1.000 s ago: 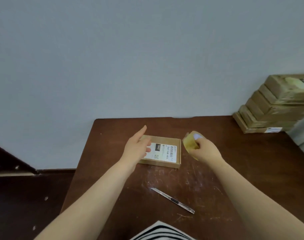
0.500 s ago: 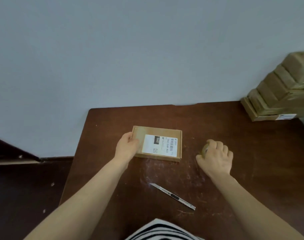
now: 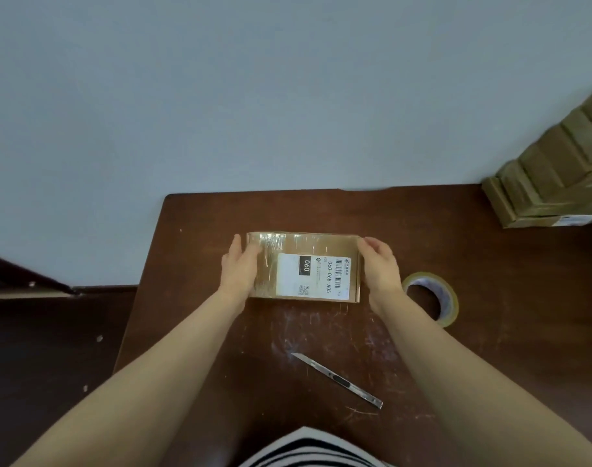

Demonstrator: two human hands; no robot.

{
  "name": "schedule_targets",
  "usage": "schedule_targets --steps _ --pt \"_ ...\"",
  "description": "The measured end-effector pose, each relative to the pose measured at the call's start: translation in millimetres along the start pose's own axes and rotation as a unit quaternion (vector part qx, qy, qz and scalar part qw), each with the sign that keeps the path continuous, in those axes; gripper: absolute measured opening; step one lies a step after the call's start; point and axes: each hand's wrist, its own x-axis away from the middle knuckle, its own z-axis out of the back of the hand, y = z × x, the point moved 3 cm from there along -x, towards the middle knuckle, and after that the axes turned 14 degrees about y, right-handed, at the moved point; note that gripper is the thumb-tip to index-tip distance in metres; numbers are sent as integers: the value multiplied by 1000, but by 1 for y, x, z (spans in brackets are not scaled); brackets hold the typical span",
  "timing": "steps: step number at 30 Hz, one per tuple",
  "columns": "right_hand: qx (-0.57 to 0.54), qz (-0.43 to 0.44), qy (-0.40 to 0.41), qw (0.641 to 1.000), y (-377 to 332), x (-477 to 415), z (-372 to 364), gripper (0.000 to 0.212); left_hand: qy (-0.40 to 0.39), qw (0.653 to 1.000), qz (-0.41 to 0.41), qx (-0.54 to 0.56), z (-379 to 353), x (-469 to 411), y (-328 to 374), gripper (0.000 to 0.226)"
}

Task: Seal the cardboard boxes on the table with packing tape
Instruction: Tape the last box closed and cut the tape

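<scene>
The box (image 3: 303, 266) lay long side left to right — the left hand (image 3: 239, 271) and right hand (image 3: 380, 267) gripped its two short ends, tape roll (image 3: 431, 298) just beside the right one.

The flat tan cardboard box (image 3: 308, 246) carries a white shipping label (image 3: 309, 279) with a black patch, black barcode and black digits. Glossy clear tape shines across its left end. The table (image 3: 490, 332) is dark reddish-brown wood with pale scuffs. The tape roll (image 3: 451, 301) is yellowish-translucent, the utility knife (image 3: 338, 380) silver with a black slider. Far right, the stacked boxes (image 3: 557, 173) are olive-tan. The wall (image 3: 254, 96) is pale grey-blue. Near, the fabric (image 3: 308, 449) is black-and-white striped.
</scene>
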Motion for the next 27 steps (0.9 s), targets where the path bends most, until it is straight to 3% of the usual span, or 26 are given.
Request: schedule_targets --steps 3,7,10,12,14,16,17,19,22,27 --pt "-33 46 15 998 -8 7 3 28 30 998 -29 46 7 7 0 54" --pt "29 125 -1 992 -4 19 2 33 63 996 -63 6 14 19 -8 51" --pt "59 130 -16 990 4 24 4 29 63 997 -37 -13 20 25 -16 49" --pt "66 122 -39 990 8 27 7 27 94 992 -74 -50 24 34 -14 51" --pt "68 115 -65 989 9 30 10 27 166 933 -263 -179 20 48 2 54" --pt "64 118 -85 987 9 34 10 24 122 843 -446 -274 -13 67 26 48" --pt "63 120 -89 987 9 35 10 23 73 816 -483 -311 -33 76 35 46" --pt "68 128 -79 986 9 35 8 25 11 778 -487 -396 -69 84 41 49" --pt "71 149 -43 985 11 28 4 30 23 727 -497 -473 -85 81 36 49" --pt "119 238 -32 964 10 18 0 28 -1 711 -520 -474 -91 76 37 46"
